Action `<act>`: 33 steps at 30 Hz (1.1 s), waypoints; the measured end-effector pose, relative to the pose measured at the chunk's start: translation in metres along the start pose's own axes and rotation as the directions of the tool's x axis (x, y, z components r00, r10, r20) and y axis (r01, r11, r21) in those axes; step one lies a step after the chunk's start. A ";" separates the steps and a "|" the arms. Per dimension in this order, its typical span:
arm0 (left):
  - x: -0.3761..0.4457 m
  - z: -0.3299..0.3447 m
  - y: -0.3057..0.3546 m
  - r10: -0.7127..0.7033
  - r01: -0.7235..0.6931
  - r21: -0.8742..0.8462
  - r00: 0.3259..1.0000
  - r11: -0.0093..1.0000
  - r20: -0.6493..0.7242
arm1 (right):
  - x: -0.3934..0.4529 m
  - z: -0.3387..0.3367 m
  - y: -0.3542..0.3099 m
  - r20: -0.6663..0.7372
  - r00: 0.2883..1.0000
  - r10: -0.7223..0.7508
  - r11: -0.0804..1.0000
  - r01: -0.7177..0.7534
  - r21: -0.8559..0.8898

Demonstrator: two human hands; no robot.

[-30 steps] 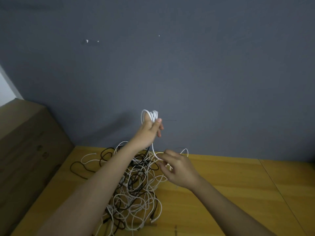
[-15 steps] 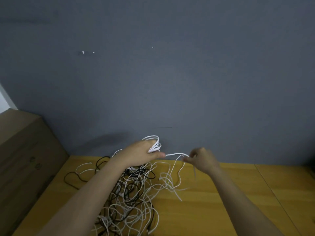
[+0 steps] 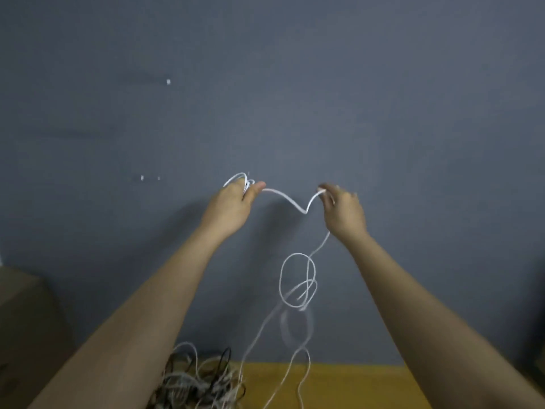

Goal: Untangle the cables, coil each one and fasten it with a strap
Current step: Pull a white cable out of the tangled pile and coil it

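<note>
White cable point(image 3: 290, 199) held up betw. both hands, above the table point(image 3: 339, 382).
L hand point(image 3: 233, 206) grips small coil point(image 3: 243, 180); R hand point(image 3: 342, 209) pinches the strand, hands apart; slack loops down toward tangled pile point(image 3: 200, 379) of white & black cables.

Two bare forearms are showing from the lower corners, with no sleeves, watches, rings or gloves visible on the left hand point(image 3: 231, 206) or the right hand point(image 3: 343, 212).
</note>
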State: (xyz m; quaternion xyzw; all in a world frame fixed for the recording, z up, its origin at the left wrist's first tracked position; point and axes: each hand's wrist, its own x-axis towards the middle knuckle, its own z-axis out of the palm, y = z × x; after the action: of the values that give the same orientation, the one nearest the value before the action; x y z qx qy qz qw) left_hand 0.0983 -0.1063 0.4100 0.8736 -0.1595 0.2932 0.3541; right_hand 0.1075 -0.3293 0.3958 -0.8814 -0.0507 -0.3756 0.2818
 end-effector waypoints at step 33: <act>0.005 -0.029 0.049 0.175 0.002 -0.492 0.933 0.870 0.314 | 0.040 -0.012 -0.040 0.068 0.958 0.279 0.541 -0.216 0.813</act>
State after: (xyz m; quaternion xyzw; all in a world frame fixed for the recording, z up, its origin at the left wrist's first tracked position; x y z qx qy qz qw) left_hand 0.0670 -0.1199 0.4556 0.7866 -0.3274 0.1002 0.5139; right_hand 0.1159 -0.3071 0.4488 -0.6383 -0.0822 -0.2972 0.7053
